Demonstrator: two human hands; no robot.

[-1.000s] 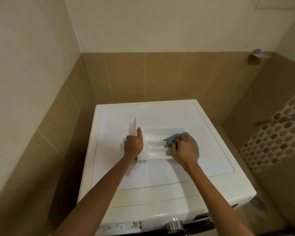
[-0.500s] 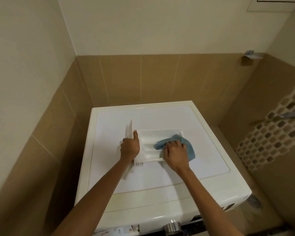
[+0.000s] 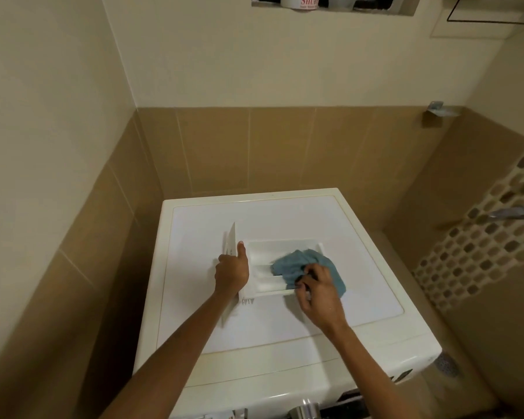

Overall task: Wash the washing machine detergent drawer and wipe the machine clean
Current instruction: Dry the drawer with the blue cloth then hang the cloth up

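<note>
Two bare forearms reach up from the six o'clock edge of the view, past a metal knob (image 3: 306, 411) on the front of the washing machine (image 3: 285, 343), whose flat white top fills the lower middle.

On that top, out of its slot, lies the detergent drawer (image 3: 280, 249). It runs from nine to three o'clock, with its front panel standing up at the nine o'clock end. The left hand (image 3: 232, 272) grips that end, fingers curled round the panel and the thumb straight along it toward twelve o'clock, which looks like a steadying hold. At the three o'clock end the right hand (image 3: 318, 293) has bent fingers pinching a blue cloth (image 3: 303, 263), which is bunched inside the compartments and spills over the rim onto the machine top.

Farther off, at twelve o'clock, brown wall tiles (image 3: 254, 146) meet a pale wall. A niche (image 3: 330, 6) at the top edge holds a container.

As I judge it, the drawer half of the job is under way: the drawer is out and its inside is being wiped. Whether it has been rinsed cannot be told. The compartments toward nine o'clock, refitting the drawer, and wiping the machine's top and front appear to remain.
</note>
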